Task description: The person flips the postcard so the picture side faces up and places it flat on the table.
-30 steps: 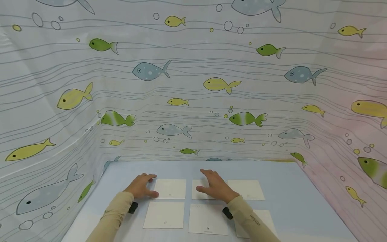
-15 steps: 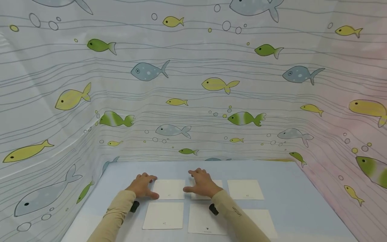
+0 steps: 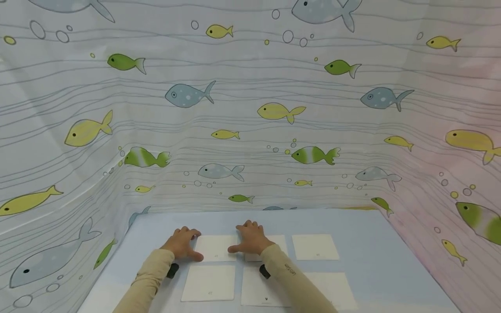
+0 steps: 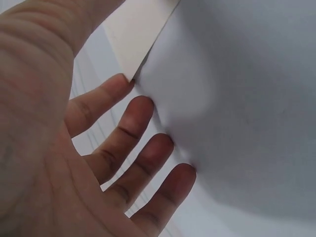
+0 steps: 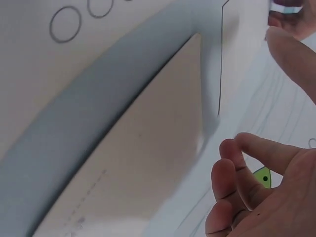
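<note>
Several thin, square white cards lie in two rows on the pale table. My left hand (image 3: 182, 244) rests at the left edge of the far-left card (image 3: 217, 248), thumb and fingers spread. In the left wrist view its index fingertip (image 4: 123, 84) touches the corner of a card (image 4: 140, 34), while the other fingertips meet the pale surface. My right hand (image 3: 250, 240) hovers over the gap between the far-left card and the far-middle card (image 3: 278, 248), its thumb above the far-left card's right side. In the right wrist view nothing lies between its parted thumb and fingers.
Nearer me lie a left card (image 3: 209, 282), a middle card (image 3: 258, 289) and a right card (image 3: 332, 289), partly behind my right sleeve (image 3: 293, 278). The far-right card (image 3: 315, 247) is at the right. A fish-patterned curtain (image 3: 250, 148) encloses the table (image 3: 375, 256).
My right hand has moved left, from over the far-middle card to the right edge of the far-left card. My left hand has stayed at that card's left edge. The head view has shifted slightly.
</note>
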Tool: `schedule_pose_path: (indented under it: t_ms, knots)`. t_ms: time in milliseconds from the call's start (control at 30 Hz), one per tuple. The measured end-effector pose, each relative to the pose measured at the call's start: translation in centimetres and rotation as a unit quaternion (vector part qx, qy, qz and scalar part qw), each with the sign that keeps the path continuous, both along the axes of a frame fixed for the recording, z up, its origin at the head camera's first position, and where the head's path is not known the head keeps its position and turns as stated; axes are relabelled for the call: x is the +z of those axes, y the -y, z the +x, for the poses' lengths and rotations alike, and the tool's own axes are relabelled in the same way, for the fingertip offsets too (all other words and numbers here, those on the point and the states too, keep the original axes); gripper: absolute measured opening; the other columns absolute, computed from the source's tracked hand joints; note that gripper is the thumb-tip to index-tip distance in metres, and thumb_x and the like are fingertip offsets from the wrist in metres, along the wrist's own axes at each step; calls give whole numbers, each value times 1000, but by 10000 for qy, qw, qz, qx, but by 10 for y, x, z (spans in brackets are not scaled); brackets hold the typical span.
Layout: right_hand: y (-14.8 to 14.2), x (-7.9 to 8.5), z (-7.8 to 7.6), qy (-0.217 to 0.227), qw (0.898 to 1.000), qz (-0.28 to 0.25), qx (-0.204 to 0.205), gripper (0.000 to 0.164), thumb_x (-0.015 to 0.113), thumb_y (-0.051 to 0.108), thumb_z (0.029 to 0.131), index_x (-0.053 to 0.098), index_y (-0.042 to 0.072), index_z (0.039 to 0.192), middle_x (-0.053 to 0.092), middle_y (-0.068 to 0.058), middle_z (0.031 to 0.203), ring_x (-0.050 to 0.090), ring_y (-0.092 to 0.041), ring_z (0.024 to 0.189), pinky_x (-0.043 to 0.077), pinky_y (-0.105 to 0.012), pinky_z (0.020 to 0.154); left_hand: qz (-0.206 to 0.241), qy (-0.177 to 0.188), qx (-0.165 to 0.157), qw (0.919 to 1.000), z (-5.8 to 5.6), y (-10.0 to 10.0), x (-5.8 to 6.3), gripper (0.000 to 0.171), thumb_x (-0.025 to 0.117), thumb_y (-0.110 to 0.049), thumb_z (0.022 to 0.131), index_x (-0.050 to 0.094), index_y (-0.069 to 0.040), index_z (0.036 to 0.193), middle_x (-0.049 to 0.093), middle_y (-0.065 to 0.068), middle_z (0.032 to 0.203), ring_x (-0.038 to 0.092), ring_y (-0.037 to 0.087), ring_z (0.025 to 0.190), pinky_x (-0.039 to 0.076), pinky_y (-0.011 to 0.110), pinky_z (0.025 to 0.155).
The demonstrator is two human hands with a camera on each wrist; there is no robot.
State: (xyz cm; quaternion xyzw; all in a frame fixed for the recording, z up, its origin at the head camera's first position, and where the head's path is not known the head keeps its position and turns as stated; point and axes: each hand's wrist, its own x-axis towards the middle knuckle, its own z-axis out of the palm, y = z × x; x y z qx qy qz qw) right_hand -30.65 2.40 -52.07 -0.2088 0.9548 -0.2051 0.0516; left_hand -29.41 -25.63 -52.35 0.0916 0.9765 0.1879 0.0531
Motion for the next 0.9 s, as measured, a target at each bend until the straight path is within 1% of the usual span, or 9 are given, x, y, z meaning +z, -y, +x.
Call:
schedule_pose_path:
  t_ms: [167, 267, 367, 433, 633, 667, 767, 833, 900]
  knots:
    - [2, 0, 4, -34, 9998, 214, 1, 70, 86, 55, 76, 68, 15, 130, 56, -6, 123, 47, -25, 113, 35, -47, 99, 136, 12, 58, 9999, 3, -2, 4, 83, 99, -39, 57, 65, -10, 126, 59, 9, 111, 52, 32, 104, 47, 56, 90]
    - [2, -3, 6, 4, 9999, 150, -45, 63, 88, 49, 75, 69, 16, 125, 56, -5, 121, 46, -23, 107, 34, -46, 99, 165, 20, 145, 9998, 5, -2, 4, 84, 99, -40, 56, 65, -11, 126, 60, 9, 110, 52, 31, 103, 47, 55, 91]
    - [1, -6, 5, 65, 9999, -16, -116, 62, 89, 46, 74, 68, 16, 124, 56, -4, 119, 45, -22, 105, 33, -45, 100, 174, -26, 184, 9997, 4, -2, 2, 84, 100, -41, 55, 65, -12, 127, 61, 9, 110, 52, 31, 102, 47, 55, 90]
    - [1, -7, 4, 36, 9998, -128, -115, 63, 90, 46, 74, 67, 16, 124, 55, -3, 117, 45, -21, 104, 34, -45, 100, 180, -71, 149, 9997, 3, -1, 1, 85, 99, -41, 55, 65, -12, 127, 61, 9, 109, 52, 31, 101, 47, 56, 90]
    - [2, -5, 8, -52, 9992, -369, -175, 64, 90, 42, 75, 61, 15, 125, 53, -5, 116, 45, -22, 104, 35, -44, 97, 179, -90, 56, 9998, 5, -2, 8, 85, 98, -39, 58, 63, -11, 130, 61, 10, 110, 53, 32, 102, 48, 56, 88]
    - [2, -5, 9, -72, 9992, -343, -202, 64, 90, 42, 75, 60, 15, 125, 53, -5, 116, 45, -22, 105, 35, -44, 98, 187, -82, 92, 9997, 6, -3, 9, 85, 98, -38, 59, 63, -10, 131, 62, 10, 110, 53, 32, 102, 48, 55, 88]
    - [1, -6, 11, -196, 9993, -259, -203, 65, 91, 42, 74, 59, 15, 125, 53, -4, 116, 46, -22, 106, 36, -45, 98, 261, -64, 237, 9994, 6, -4, 5, 86, 98, -36, 61, 62, -8, 133, 63, 10, 108, 55, 31, 100, 49, 54, 87]
    - [1, -8, 12, -287, 9992, -201, -207, 66, 91, 44, 74, 59, 16, 124, 53, -4, 116, 46, -22, 106, 35, -46, 98, 319, -73, 372, 9988, 7, -4, 3, 84, 96, -36, 64, 60, -6, 134, 62, 8, 103, 56, 28, 93, 50, 50, 82]
    - [1, -9, 13, -391, 9989, -161, -211, 66, 91, 45, 73, 58, 17, 123, 53, -3, 114, 46, -22, 105, 35, -46, 98, 430, -105, 536, 9976, 8, -4, 2, 79, 93, -35, 69, 60, -4, 134, 61, 6, 96, 56, 24, 84, 50, 44, 73]
